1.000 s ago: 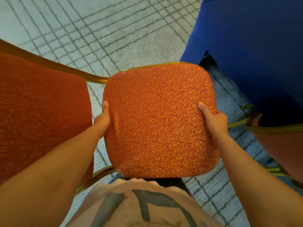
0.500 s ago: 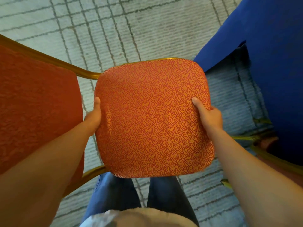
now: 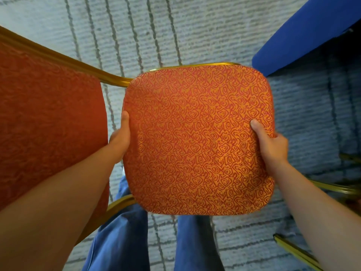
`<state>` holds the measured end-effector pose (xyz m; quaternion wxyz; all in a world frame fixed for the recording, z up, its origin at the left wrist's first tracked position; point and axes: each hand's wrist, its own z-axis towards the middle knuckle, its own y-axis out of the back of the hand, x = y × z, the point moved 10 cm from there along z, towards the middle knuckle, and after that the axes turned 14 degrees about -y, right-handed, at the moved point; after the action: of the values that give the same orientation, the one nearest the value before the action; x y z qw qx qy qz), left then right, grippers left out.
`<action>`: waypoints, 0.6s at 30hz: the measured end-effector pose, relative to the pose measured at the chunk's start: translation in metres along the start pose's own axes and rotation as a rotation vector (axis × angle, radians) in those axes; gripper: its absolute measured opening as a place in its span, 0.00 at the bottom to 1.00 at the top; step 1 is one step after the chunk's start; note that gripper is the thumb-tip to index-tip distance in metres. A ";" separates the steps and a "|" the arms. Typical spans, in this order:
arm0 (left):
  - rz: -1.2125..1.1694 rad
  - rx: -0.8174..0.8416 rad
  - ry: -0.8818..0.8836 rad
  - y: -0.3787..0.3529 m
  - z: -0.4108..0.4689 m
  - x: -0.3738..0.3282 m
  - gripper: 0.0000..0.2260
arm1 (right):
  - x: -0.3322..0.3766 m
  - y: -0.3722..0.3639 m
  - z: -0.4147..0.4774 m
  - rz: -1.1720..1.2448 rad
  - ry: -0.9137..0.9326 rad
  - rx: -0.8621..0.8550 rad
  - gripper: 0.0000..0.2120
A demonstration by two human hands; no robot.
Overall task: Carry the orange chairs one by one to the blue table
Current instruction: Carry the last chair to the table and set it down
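- Since the earlier frame the blue surface (image 3: 312,34) has drawn off to the far right of the orange chair (image 3: 197,139) and shows less of itself. More of the person's jeans (image 3: 121,241) now shows on the chair's near side. Both grips hold where they held.
- The left grip (image 3: 120,141) clasps the left edge of the chair's seat (image 3: 205,106): the thumb lies along the rim and the fingers are hidden beneath.
- The right grip (image 3: 271,145) clamps the seat's right edge, thumb on top of the fabric, fingers curled under.
- The chair appears to be lifted off the carpet (image 3: 195,26). Its backrest (image 3: 45,114) is out to the left, and the blue surface is near but not touching.
- It will likely handle as moderately heavy and rigid in its gold frame (image 3: 109,77), with a padded seat that gives under the thumbs. The backrest's weight probably pulls to the left.
- The seat's two side edges look the sound place to hold, with fingers under the frame.
- Another chair's gold legs (image 3: 293,249) lie to the near right and could snag.
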<state>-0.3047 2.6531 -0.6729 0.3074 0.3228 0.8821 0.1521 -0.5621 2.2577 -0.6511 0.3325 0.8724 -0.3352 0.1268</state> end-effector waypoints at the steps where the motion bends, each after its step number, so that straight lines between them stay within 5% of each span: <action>1: -0.011 -0.011 0.000 -0.006 0.006 0.005 0.44 | -0.002 -0.002 0.008 -0.001 0.005 0.003 0.31; 18: -0.164 -0.030 0.062 -0.064 0.059 0.063 0.53 | 0.003 -0.043 0.096 -0.188 0.041 0.056 0.30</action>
<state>-0.3354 2.6511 -0.7761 0.2964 0.2402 0.9122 0.1495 -0.5310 2.2162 -0.7428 0.3250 0.9062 -0.2414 0.1222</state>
